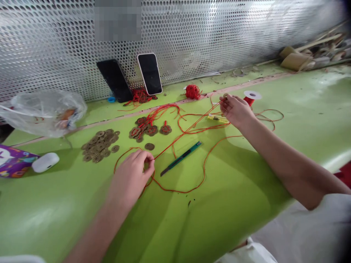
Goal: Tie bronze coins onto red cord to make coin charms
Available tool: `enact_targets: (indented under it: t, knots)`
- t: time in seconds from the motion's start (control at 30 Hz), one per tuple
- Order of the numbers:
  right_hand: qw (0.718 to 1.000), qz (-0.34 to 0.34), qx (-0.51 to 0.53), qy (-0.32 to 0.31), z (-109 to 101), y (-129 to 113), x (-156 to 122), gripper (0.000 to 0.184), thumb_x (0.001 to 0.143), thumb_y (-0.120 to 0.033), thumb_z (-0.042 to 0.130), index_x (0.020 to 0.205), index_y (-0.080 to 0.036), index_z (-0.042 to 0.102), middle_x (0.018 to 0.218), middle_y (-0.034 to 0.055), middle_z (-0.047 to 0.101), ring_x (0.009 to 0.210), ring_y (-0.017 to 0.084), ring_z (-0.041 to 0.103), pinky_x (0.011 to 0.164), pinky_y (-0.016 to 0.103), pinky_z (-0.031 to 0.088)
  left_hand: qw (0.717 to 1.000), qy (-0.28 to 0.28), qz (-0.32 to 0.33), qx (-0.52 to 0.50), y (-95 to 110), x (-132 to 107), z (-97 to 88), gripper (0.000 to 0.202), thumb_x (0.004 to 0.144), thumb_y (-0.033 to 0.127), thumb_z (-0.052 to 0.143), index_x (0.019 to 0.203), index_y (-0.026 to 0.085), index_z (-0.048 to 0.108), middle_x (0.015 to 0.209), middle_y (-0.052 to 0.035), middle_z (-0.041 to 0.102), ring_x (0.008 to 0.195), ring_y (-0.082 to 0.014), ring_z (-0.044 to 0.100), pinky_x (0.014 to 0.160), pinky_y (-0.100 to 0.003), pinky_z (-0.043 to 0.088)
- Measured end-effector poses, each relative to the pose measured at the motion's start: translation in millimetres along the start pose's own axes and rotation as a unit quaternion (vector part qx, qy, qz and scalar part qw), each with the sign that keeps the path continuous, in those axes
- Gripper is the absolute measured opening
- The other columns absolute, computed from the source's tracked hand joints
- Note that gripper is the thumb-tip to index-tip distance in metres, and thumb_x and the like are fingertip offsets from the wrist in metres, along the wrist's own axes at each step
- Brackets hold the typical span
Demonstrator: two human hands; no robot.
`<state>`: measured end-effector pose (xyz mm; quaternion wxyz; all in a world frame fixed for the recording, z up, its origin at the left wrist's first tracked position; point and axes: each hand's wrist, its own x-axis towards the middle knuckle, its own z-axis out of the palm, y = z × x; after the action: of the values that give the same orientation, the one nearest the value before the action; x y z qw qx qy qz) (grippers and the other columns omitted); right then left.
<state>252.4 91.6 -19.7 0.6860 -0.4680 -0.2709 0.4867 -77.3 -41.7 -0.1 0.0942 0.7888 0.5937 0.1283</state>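
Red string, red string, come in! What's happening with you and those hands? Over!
Left hand pinching red string. Right hand gripping it too; stretched straight between them. Green cutter lying close by, seemingly not blocking. Over.

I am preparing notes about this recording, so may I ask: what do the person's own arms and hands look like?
The left hand and right hand are bare, with no gloves or bracelets visible. The left forearm and right forearm are uncovered. White cloth, apparently a sleeve, shows by the right elbow.
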Motion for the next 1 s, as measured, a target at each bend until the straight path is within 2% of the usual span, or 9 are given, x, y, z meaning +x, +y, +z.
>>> enact_targets:
  t: [0.17, 0.43, 0.6, 0.73, 0.87, 1.0]
  knots:
    - [1.0, -0.018, 0.008, 0.003, -0.4, 3.2, 1.8, 0.02, 0.089, -0.017, 0.056, 0.069, -0.02, 0.055, 0.075, -0.0005, 0.065, 0.069, 0.007, 0.063, 0.07, 0.018, 0.057, 1.0, 0.0, -0.006, -0.004, 0.4, -1.8, 0.5, 0.005, 0.082, 0.018, 0.05, 0.078, 0.021, 0.051, 0.084, -0.0027, 0.063, 0.078, -0.0194, 0.061, 0.066, -0.031, 0.045]
    - [0.999, -0.031, 0.011, 0.009, -1.5, 5.6, 2.2, 0.019, 0.088, -0.017, 0.056, 0.069, -0.021, 0.053, 0.074, -0.0007, 0.064, 0.07, 0.007, 0.064, 0.069, 0.019, 0.057, 1.0, -0.001, 0.008, 0.019, 0.7, -1.1, -1.1, 0.012, 0.087, 0.021, 0.045, 0.081, 0.02, 0.055, 0.088, -0.0041, 0.065, 0.078, -0.0205, 0.061, 0.068, -0.033, 0.045]
    - [0.999, -0.03, 0.0, -0.028, -2.4, 4.3, 0.9, 0.015, 0.085, -0.021, 0.061, 0.071, -0.022, 0.055, 0.076, -0.0021, 0.065, 0.071, 0.007, 0.064, 0.069, 0.02, 0.057, 0.998, -0.02, 0.025, 0.052, 0.3, -0.5, -1.2, 0.015, 0.09, 0.021, 0.044, 0.086, 0.019, 0.059, 0.091, -0.0055, 0.067, 0.085, -0.024, 0.062, 0.076, -0.038, 0.047]
    - [0.997, -0.05, -0.017, -0.063, -2.7, 2.3, -1.0, 0.015, 0.082, -0.026, 0.067, 0.071, -0.023, 0.057, 0.078, -0.0008, 0.064, 0.073, 0.009, 0.064, 0.067, 0.021, 0.058, 0.997, -0.022, 0.034, 0.068, -0.1, -0.1, 0.7, 0.014, 0.09, 0.022, 0.048, 0.09, 0.019, 0.062, 0.094, -0.006, 0.068, 0.089, -0.0251, 0.062, 0.078, -0.039, 0.048]
    - [0.994, -0.066, -0.029, -0.082, -2.5, 0.2, -1.9, 0.016, 0.081, -0.027, 0.069, 0.07, -0.025, 0.057, 0.081, 0.0003, 0.065, 0.077, 0.012, 0.065, 0.067, 0.023, 0.058, 0.995, -0.014, 0.052, 0.079, -1.4, -0.6, 2.8, 0.015, 0.09, 0.025, 0.052, 0.095, 0.018, 0.064, 0.096, -0.0075, 0.068, 0.089, -0.0257, 0.063, 0.078, -0.039, 0.049]
    - [0.995, -0.053, -0.016, -0.078, -1.1, -0.8, -2.3, 0.016, 0.082, -0.025, 0.066, 0.069, -0.023, 0.057, 0.079, 0.0002, 0.064, 0.07, 0.009, 0.063, 0.068, 0.02, 0.056, 0.994, 0.019, 0.067, 0.089, 1.6, 0.3, 7.0, 0.019, 0.09, 0.023, 0.051, 0.103, 0.018, 0.065, 0.101, -0.0083, 0.068, 0.092, -0.0257, 0.063, 0.079, -0.038, 0.05]
